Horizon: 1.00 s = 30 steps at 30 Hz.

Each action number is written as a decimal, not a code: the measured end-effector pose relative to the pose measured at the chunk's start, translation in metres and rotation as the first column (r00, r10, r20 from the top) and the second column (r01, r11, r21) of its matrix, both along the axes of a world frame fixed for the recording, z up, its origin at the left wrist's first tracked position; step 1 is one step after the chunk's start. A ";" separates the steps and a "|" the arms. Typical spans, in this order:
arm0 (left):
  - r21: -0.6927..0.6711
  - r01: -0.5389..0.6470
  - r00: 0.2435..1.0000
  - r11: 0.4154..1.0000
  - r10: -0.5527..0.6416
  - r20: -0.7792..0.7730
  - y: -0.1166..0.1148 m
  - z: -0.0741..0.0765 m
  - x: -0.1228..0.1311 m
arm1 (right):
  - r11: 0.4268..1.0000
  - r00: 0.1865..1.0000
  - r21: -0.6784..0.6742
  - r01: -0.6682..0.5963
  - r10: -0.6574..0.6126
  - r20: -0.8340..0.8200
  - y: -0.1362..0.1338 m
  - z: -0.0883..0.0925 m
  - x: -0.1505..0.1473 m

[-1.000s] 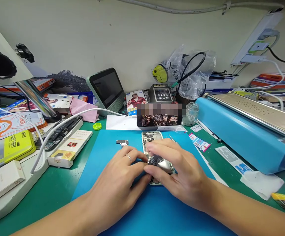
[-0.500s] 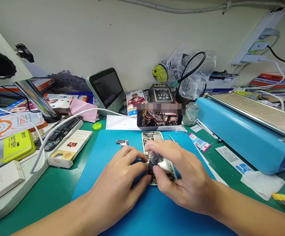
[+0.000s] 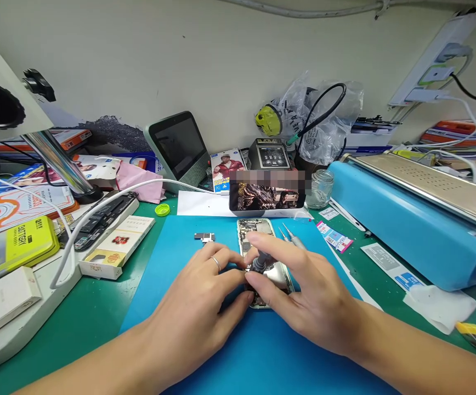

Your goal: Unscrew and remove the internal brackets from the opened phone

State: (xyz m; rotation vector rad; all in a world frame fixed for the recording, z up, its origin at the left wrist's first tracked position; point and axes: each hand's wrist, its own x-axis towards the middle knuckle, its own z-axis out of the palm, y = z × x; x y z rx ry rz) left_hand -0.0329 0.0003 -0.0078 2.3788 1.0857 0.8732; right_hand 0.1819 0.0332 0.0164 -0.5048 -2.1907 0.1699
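Note:
An opened phone point(image 3: 256, 229) with its insides showing lies on the blue mat point(image 3: 172, 274). My right hand point(image 3: 304, 291) is closed around the dark knurled handle of a small screwdriver point(image 3: 259, 264), held upright over the phone's middle. My left hand point(image 3: 199, 299), a ring on one finger, rests on the phone's left edge with its fingers curled against the frame beside the tool. The lower half of the phone is hidden under both hands.
A small metal bracket point(image 3: 204, 237) lies on the mat left of the phone. Two more screwdrivers point(image 3: 291, 237) lie right of it. A propped phone playing video point(image 3: 266, 197), a glass jar point(image 3: 321, 187), a blue machine point(image 3: 406, 225) and boxes point(image 3: 117, 247) surround the mat.
My right hand's fingers have shifted slightly around the screwdriver handle, as in twisting. The left hand and the phone have stayed in place.

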 end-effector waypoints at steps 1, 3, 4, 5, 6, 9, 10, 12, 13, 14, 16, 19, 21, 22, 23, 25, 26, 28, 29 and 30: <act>0.001 -0.002 1.000 1.000 0.002 0.008 0.000 0.000 0.000 | 1.000 1.000 -0.009 0.005 -0.005 -0.002 0.000 -0.001 0.001; -0.001 -0.009 1.000 1.000 0.009 0.019 -0.001 0.001 0.001 | 0.999 1.000 -0.027 0.017 -0.018 -0.014 -0.001 -0.003 0.002; -0.003 -0.014 1.000 1.000 0.014 0.022 -0.002 0.002 0.001 | 0.999 0.999 -0.034 0.023 -0.024 -0.023 -0.001 -0.003 0.002; -0.005 -0.018 1.000 1.000 0.018 0.024 -0.002 0.002 0.001 | 0.999 0.999 -0.043 0.029 -0.031 -0.033 -0.001 -0.003 0.002; -0.007 -0.023 0.999 1.000 0.023 0.026 -0.003 0.003 0.002 | 0.998 0.998 -0.050 0.034 -0.036 -0.043 -0.002 -0.003 0.002; -0.007 -0.034 0.999 0.999 0.035 0.038 -0.004 0.005 0.002 | 0.997 0.997 -0.065 0.034 -0.038 -0.063 -0.002 -0.001 0.002; -0.005 -0.035 0.999 0.999 0.035 0.038 -0.004 0.005 0.002 | 0.997 0.997 -0.070 0.032 -0.037 -0.066 -0.002 0.000 0.001; -0.003 -0.031 0.999 1.000 0.031 0.031 -0.003 0.005 0.002 | 0.996 0.997 -0.084 0.033 -0.038 -0.069 -0.002 0.000 0.001; -0.002 -0.028 0.999 1.000 0.028 0.026 -0.003 0.005 0.002 | 0.995 0.997 -0.090 0.032 -0.038 -0.071 -0.002 0.000 0.000; -0.002 -0.025 0.999 1.000 0.025 0.021 -0.003 0.005 0.001 | 0.995 0.997 -0.098 0.030 -0.038 -0.074 -0.002 0.000 0.000; 0.000 -0.022 1.000 1.000 0.022 0.017 -0.003 0.005 0.001 | 0.993 0.996 -0.114 0.030 -0.040 -0.083 -0.002 0.000 0.001; 0.006 -0.020 1.000 1.000 0.019 0.020 -0.003 0.004 0.000 | 0.990 0.993 -0.134 0.045 -0.058 -0.099 -0.003 -0.002 0.001; 0.006 -0.022 1.000 1.000 0.022 0.021 -0.003 0.003 0.000 | 0.990 0.993 -0.130 0.052 -0.066 -0.102 -0.003 -0.002 0.002; 0.004 -0.022 1.000 1.000 0.022 0.020 -0.003 0.003 0.001 | 0.991 0.993 -0.126 0.053 -0.066 -0.098 -0.003 -0.003 0.002; 0.003 -0.021 1.000 1.000 0.021 0.019 -0.003 0.003 0.001 | 0.991 0.994 -0.120 0.052 -0.063 -0.091 -0.003 -0.003 0.002; 0.005 -0.020 1.000 1.000 0.020 0.017 -0.003 0.003 0.002 | 0.992 0.996 -0.112 0.053 -0.061 -0.069 -0.002 -0.004 0.002; 0.009 -0.019 1.000 1.000 0.019 0.017 -0.003 0.003 0.002 | 0.993 0.996 -0.108 0.055 -0.062 -0.060 -0.002 -0.004 0.002; 0.020 -0.021 1.000 1.000 0.021 0.020 -0.003 0.004 0.002 | 0.993 0.997 -0.098 0.061 -0.065 -0.046 -0.001 -0.004 0.002; 0.026 -0.022 1.000 0.999 0.022 0.020 -0.003 0.004 0.002 | 0.993 0.997 -0.094 0.066 -0.070 -0.040 -0.001 -0.004 0.002; 0.030 -0.022 1.000 0.999 0.022 0.019 -0.003 0.004 0.002 | 0.993 0.997 -0.092 0.072 -0.075 -0.034 -0.001 -0.004 0.002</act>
